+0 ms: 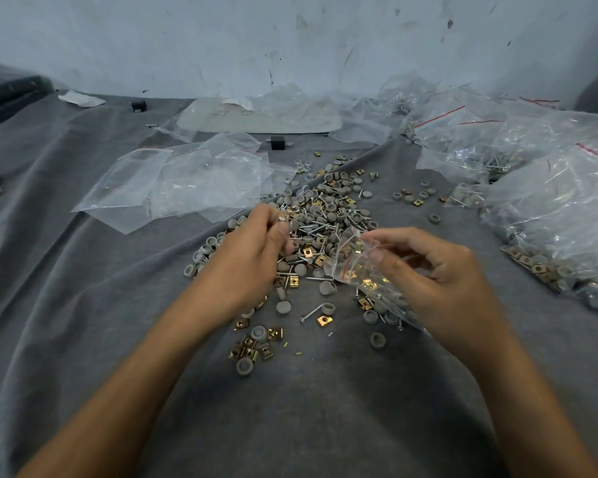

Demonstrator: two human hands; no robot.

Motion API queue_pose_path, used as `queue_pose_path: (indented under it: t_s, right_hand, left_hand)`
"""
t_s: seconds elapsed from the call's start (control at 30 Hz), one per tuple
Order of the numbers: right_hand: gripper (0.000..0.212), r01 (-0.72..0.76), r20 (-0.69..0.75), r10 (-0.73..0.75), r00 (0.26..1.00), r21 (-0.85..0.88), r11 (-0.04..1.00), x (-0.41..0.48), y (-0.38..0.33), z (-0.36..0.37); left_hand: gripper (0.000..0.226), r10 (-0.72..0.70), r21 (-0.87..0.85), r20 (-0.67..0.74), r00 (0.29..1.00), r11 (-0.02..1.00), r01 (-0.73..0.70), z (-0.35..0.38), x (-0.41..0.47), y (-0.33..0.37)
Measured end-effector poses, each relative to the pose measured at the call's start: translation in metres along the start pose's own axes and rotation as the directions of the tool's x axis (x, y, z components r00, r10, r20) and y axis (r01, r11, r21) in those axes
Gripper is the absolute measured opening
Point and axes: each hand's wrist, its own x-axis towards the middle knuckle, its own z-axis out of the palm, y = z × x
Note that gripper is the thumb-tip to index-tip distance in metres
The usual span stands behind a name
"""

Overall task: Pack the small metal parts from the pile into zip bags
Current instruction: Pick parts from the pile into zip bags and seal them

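Both forearms come in from the bottom edge over a grey cloth-covered surface [290,415]. Left hand [252,250] is over the near-left side of the pile [325,208], fingers [268,215] curled, pinching a small metal part [281,219] at the tips. Right hand [442,281] grips a small zip bag [356,267], thumb and fingers pinching it near the open, red-lined mouth. The bag is partly filled: brass-coloured square nuts, grey caps and screws show through the plastic. Its lower end is hidden behind the hand, so contact with the cloth can't be told.

The pile is a mix of grey round caps, brass square nuts and screws, spread from mid-frame toward the hands, with loose strays just in front of the wrists. Empty zip bags [194,181] lie flat left of the pile. Filled bags [549,208] are heaped at the right edge. A white tray [256,120] sits at the back by the wall, with a black block [277,142] just in front of it.
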Motion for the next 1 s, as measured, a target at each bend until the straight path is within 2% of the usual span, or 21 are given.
queue_pose_path:
  t_s: [0.07,0.3,0.57,0.67,0.83,1.0]
  right_hand:
    - [0.025,0.000,0.004,0.000,1.000,0.004,1.000,0.000,-0.001,0.001]
    - [0.023,0.005,0.007,-0.005,1.000,-0.001,1.000,0.000,-0.002,0.003]
    - [0.022,0.011,0.000,-0.011,1.000,-0.007,1.000,0.001,-0.001,0.003]
    - [0.022,0.014,0.003,-0.014,1.000,-0.009,1.000,0.001,0.000,0.003]
    - [0.023,0.021,-0.002,-0.021,1.000,-0.004,1.000,0.001,0.001,0.002]
    - [0.024,0.027,-0.014,-0.027,1.000,0.008,1.000,0.002,0.003,0.001]
  left_hand:
    - [0.018,0.007,-0.068,0.037,0.999,0.998,-0.004,-0.003,-0.002,0.003]
    - [0.017,0.082,-0.079,0.106,0.991,0.994,-0.074,0.005,-0.010,0.025]
    - [0.015,0.057,0.008,0.098,0.994,0.998,-0.058,0.013,-0.011,0.026]
    - [0.013,0.013,-0.130,0.103,0.995,0.991,0.001,0.015,-0.010,0.027]
    - [0.012,-0.026,-0.428,0.138,0.990,0.900,0.083,0.014,-0.009,0.032]
    - [0.012,-0.021,-0.556,0.146,0.989,0.825,0.099,0.010,-0.009,0.035]
